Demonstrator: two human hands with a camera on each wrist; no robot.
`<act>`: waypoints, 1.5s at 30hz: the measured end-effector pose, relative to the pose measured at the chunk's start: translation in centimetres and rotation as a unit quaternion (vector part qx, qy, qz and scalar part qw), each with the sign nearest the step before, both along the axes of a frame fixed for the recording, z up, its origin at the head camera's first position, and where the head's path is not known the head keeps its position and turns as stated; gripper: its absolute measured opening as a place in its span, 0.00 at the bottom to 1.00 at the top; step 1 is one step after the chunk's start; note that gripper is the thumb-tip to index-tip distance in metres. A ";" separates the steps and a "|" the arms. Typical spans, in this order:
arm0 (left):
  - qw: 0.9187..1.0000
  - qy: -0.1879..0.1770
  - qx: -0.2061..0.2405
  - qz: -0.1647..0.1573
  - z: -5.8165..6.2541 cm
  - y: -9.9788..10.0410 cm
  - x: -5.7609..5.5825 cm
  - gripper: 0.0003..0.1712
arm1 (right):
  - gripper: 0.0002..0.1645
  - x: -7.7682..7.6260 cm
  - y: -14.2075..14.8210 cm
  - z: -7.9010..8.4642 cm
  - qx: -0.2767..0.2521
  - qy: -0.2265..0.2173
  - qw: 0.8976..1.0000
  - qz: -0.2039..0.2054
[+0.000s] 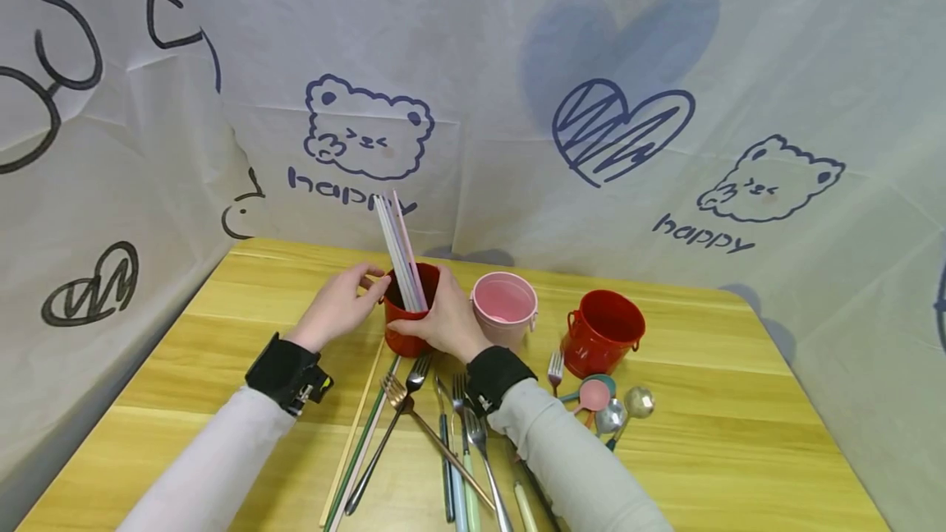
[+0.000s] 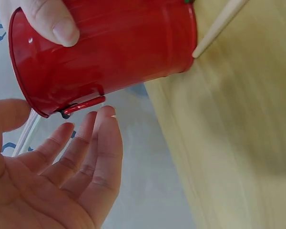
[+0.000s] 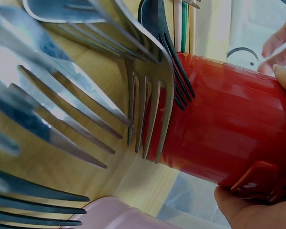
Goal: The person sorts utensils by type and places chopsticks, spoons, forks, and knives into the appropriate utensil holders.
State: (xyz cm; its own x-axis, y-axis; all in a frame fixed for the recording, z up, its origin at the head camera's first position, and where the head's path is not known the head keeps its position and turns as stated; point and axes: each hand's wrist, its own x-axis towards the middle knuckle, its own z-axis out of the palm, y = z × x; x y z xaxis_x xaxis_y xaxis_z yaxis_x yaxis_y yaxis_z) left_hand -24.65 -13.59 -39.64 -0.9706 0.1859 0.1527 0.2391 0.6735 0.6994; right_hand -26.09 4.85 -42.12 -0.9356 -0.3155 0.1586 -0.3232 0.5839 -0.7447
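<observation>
My right hand (image 1: 452, 318) grips a small red metal bucket (image 1: 405, 341) by its side near the rim, thumb across the front. White, pale purple and pink chopsticks (image 1: 401, 253) stand in it, leaning left. At the bucket's left side my left hand (image 1: 338, 306) has its fingers spread loosely. In the left wrist view the left thumb (image 2: 12, 114) is right at the rim, and the other fingers (image 2: 107, 152) lie just beyond the small red handle (image 2: 86, 104). The right wrist view has a fork (image 3: 152, 81) overlapping the bucket's base.
A pink bucket (image 1: 510, 339) and a second red bucket (image 1: 591, 351) stand to the right. Several forks (image 1: 438, 442) and loose chopsticks (image 1: 360, 442) lie in front. Spoons, including a pink spoon (image 1: 594, 394), lie before the right bucket. A white printed cloth (image 1: 488, 162) hangs behind the table.
</observation>
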 end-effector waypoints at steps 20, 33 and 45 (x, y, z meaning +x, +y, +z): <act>0.993 -0.085 -0.080 -0.019 -3.0 -0.9 4.2 0.17 | 0.54 0.0 0.0 0.1 0.001 -0.018 1.000 -0.012; 0.979 -0.085 -0.181 -0.039 -4.7 0.1 8.1 0.15 | 0.54 0.1 0.1 0.1 -0.002 -0.011 1.000 -0.006; 0.972 -0.104 -0.209 -0.013 -4.5 0.1 8.7 0.18 | 0.54 0.0 0.0 0.0 0.003 -0.012 1.000 -0.008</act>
